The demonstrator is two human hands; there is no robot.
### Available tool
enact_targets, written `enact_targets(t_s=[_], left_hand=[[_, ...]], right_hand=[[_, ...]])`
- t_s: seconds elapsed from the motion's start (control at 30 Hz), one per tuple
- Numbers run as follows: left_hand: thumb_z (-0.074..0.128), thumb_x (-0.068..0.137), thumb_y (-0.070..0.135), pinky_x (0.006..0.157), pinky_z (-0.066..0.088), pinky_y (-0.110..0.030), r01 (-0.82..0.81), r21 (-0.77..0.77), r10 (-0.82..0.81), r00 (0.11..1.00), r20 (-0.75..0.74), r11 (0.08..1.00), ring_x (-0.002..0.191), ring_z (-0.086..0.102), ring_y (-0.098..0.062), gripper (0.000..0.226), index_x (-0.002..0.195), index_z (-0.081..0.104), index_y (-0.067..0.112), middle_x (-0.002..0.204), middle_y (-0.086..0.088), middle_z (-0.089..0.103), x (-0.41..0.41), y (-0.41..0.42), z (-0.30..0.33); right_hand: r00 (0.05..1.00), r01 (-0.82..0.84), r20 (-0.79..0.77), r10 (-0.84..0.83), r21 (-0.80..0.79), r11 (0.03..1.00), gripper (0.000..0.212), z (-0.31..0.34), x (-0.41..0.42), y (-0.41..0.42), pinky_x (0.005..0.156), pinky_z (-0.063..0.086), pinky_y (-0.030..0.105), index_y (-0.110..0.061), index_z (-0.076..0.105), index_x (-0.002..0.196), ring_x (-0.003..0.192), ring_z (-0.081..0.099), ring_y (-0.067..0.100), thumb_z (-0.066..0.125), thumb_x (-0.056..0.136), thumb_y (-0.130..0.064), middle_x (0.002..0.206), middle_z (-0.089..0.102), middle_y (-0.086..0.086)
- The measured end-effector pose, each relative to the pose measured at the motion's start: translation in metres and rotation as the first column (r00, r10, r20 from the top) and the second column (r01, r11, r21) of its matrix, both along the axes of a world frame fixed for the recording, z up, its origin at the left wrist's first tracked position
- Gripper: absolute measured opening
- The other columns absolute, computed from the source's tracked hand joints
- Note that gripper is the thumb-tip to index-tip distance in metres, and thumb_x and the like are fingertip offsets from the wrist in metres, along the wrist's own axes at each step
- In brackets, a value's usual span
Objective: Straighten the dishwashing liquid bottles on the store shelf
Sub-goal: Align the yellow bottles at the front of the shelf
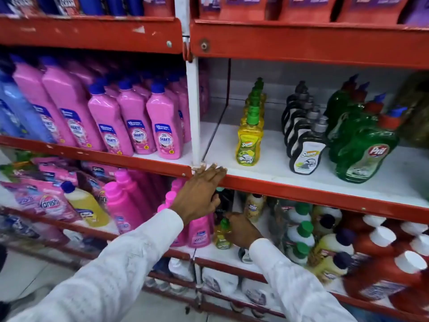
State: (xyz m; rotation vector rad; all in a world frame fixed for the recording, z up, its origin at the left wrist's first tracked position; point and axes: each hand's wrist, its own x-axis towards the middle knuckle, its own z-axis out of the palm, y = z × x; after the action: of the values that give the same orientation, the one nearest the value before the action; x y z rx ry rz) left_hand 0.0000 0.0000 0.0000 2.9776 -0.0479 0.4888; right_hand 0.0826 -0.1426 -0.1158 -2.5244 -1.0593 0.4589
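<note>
Below, right hand (241,231) grips small yellow plastic bottle (222,238); left hand (199,194) flat, fingers spread, empty.

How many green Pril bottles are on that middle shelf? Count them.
4, counted by caps. The green Pril bottles stand in one file, front to back, on the middle shelf, right of the black Super bottles. More may hide behind.

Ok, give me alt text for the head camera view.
A person's right hand grips a small yellow bottle on the lower shelf while the left hand rests open on the red shelf edge. Above stand rows of yellow, black and green dish-liquid bottles.
</note>
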Motion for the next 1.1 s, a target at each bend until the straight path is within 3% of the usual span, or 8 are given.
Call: enact_targets(t_s=[0.17,0.33,0.5,0.67,0.8,1.0,1.1], left_hand=[[0.056,0.080,0.003,0.120,0.023,-0.035,0.004,-0.178,-0.008,1.000,-0.020,0.984,0.148,0.022,-0.017,0.075,0.149,0.030,0.014,0.157,-0.004,0.035,0.000,-0.001,0.004],[0.052,0.076,-0.006,0.120,0.026,-0.033,0.047,-0.229,-0.048,0.999,-0.002,0.972,0.144,0.032,-0.016,0.074,0.145,0.039,0.016,0.151,-0.005,0.046,0.001,0.013,0.008],[0.050,0.071,-0.016,0.112,0.014,-0.005,0.038,-0.321,-0.017,0.997,0.070,0.946,0.137,0.044,-0.017,0.074,0.137,0.052,0.016,0.141,-0.007,0.056,0.000,0.016,0.010],[0.050,0.064,-0.018,0.108,0.016,0.001,0.034,-0.408,0.028,0.989,0.145,0.912,0.127,0.052,-0.013,0.071,0.126,0.064,0.015,0.129,-0.006,0.065,0.004,0.014,0.005],[0.052,0.066,-0.015,0.106,0.016,0.003,0.003,-0.457,0.075,0.985,0.153,0.890,0.125,0.053,-0.009,0.067,0.123,0.066,0.017,0.127,-0.003,0.067,0.003,0.006,0.004],[0.054,0.067,-0.013,0.107,0.017,0.000,-0.034,-0.498,0.116,0.984,0.134,0.866,0.126,0.051,-0.006,0.065,0.122,0.066,0.020,0.127,-0.001,0.067,0.003,0.002,0.003],[0.055,0.069,-0.013,0.112,0.021,-0.009,-0.048,-0.511,0.130,0.984,0.125,0.858,0.129,0.050,-0.007,0.066,0.123,0.065,0.023,0.130,0.000,0.066,0.004,0.001,0.001]], right_hand=[[0.995,0.068,-0.068,-0.067,0.010,0.998,0.033,-0.033,0.024,0.011,0.089,0.057,0.038,-0.026,0.073,0.099,0.099,0.070,0.029,0.076,0.067,-0.021,0.106,0.074,0.009],[0.993,0.113,-0.059,-0.106,0.143,0.983,0.033,0.046,-0.008,-0.006,0.085,0.054,0.026,-0.015,0.076,0.097,0.094,0.069,0.021,0.081,0.065,-0.011,0.101,0.076,0.005],[0.981,0.196,-0.059,-0.187,0.323,0.926,0.042,0.137,-0.024,-0.046,0.080,0.059,0.026,-0.024,0.077,0.097,0.082,0.070,0.008,0.089,0.056,-0.017,0.093,0.076,-0.008],[0.972,0.229,-0.090,-0.216,0.566,0.792,0.036,0.242,-0.027,-0.075,0.062,0.057,0.016,-0.027,0.078,0.087,0.060,0.067,0.000,0.092,0.056,-0.016,0.076,0.079,-0.011],[0.970,0.189,-0.005,-0.244,0.646,0.740,0.039,0.283,-0.004,-0.072,0.068,0.062,0.024,-0.022,0.079,0.092,0.070,0.074,0.009,0.092,0.056,-0.021,0.078,0.079,-0.009],[0.963,0.186,0.058,-0.263,0.565,0.804,0.053,0.275,0.043,-0.040,0.078,0.063,0.036,-0.019,0.078,0.101,0.082,0.074,0.013,0.094,0.052,-0.030,0.090,0.078,0.002],[0.964,0.198,0.050,-0.262,0.524,0.828,0.055,0.264,0.062,-0.031,0.083,0.061,0.036,-0.019,0.077,0.105,0.087,0.073,0.015,0.094,0.054,-0.030,0.097,0.078,0.005]])
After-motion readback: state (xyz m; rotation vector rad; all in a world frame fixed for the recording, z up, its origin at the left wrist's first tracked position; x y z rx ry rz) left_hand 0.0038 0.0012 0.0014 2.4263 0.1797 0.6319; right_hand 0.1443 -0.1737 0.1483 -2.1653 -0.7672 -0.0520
